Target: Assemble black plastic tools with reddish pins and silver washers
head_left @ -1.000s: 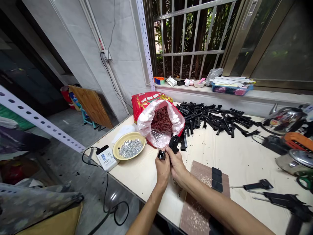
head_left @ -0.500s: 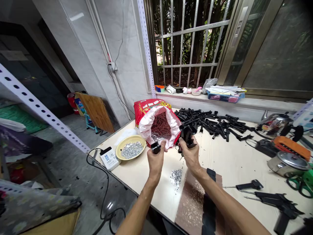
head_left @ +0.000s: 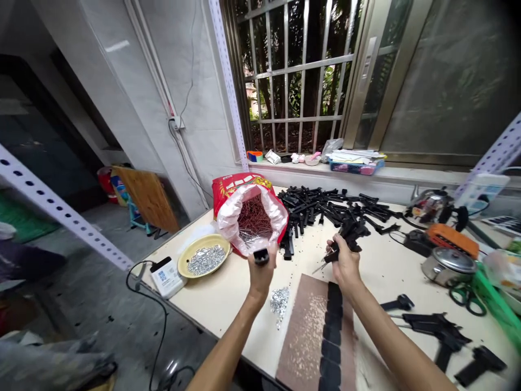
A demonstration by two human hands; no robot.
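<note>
In front of the open bag, my left hand [head_left: 260, 282] is closed around a short black plastic part [head_left: 261, 256], its hollow end facing up. My right hand [head_left: 347, 266] grips a black plastic piece [head_left: 332, 254] with thin metal rods sticking out to the left; the fingers partly hide it. Just beyond that hand lies a large pile of long black plastic parts [head_left: 313, 201]. Below and between the hands are small silvery metal pieces [head_left: 279, 301] in a loose heap. A brown board [head_left: 299, 336] carries a row of flat black pieces [head_left: 331, 331].
A red bag [head_left: 220, 190] holds many reddish-brown rods. Left of it stand a yellow bowl [head_left: 183, 266] of metal bits and a white box [head_left: 167, 278]. To the right are a lidded metal pot [head_left: 448, 266], scissors [head_left: 468, 298] and pistol-shaped black assemblies [head_left: 442, 331].
The view has turned to the right. My right hand has moved right, away from my left hand, to the near edge of the black pile. My left hand still holds its black part.
</note>
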